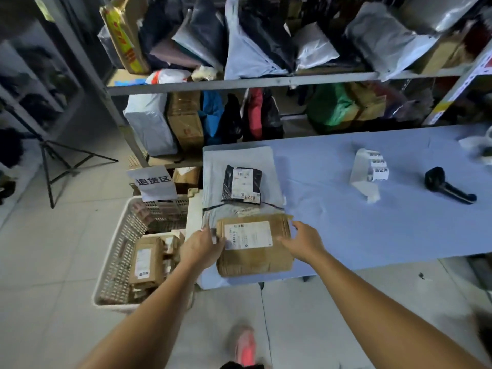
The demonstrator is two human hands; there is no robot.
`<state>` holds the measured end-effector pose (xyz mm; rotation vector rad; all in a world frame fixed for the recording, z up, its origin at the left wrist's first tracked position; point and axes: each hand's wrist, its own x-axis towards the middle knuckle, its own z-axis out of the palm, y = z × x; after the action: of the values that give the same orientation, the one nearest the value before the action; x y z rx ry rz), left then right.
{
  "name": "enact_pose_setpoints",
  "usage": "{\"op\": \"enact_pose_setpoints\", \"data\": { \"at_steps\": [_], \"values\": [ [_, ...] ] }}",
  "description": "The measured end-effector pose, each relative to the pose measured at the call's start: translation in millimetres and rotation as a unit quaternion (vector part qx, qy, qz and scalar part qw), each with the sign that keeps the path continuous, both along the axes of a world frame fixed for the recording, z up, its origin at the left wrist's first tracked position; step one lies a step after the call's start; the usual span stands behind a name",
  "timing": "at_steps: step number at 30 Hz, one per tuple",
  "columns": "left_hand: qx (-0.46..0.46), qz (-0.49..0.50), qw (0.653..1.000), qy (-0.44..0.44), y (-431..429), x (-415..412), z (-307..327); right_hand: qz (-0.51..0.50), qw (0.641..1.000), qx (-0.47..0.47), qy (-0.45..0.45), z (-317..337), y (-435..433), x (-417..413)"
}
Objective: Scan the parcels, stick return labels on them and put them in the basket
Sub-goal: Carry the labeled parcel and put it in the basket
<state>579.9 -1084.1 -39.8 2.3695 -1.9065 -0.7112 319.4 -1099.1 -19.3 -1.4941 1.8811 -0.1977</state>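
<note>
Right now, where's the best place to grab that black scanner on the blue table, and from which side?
Grip the scanner by its long thin handle, coming down from above. It lies flat on the table, fat head to the far left and handle sticking out to the near right with bare cloth around it, so fingers should wrap round it easily.

Pretty dim where I'm standing, honestly, the light-blue table cover (386, 230) is the brightest patch, the left side past the shelf rail (239, 82) sinks into murk, the wide lens bows that rail and stretches the corners, and my pink shoe (246, 347) down below is just a blur.
</note>
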Motion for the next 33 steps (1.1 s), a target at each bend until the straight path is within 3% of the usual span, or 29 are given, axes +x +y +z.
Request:
{"op": "enact_pose_setpoints", "data": {
  "at_steps": [3, 5, 9, 13, 16, 20, 33],
  "values": [
    [0.062, 0.058, 0.986, 0.144, 0, -13, -19, -0.014, 0.998, 0.046, -0.050, -19, 4, 0],
    [0.039, 0.089, 0.979, 0.180, 2, -23, -25, -0.032, 0.995, 0.054, -0.083, -23, 5, 1],
    [-0.023, 0.075, 0.979, 0.186, 4, -45, -22, -0.075, 0.992, 0.059, -0.078, -19, 5, -9],
    [-0.027, 0.049, 0.973, 0.224, -3, -82, -14, -0.119, 0.988, 0.046, -0.091, -12, 4, -44],
    [-0.038, 0.046, 0.979, 0.197, -10, -115, -5, -0.135, 0.985, 0.032, -0.100, -6, 3, -79],
    [-0.040, 0.036, 0.982, 0.180, -25, -171, 5, -0.130, 0.987, 0.015, -0.096, 1, -6, -139],
    [0.009, 0.032, 0.954, 0.299, -53, -400, 33, -0.170, 0.973, -0.009, -0.158, 2, -35, -366]
  ]
}}
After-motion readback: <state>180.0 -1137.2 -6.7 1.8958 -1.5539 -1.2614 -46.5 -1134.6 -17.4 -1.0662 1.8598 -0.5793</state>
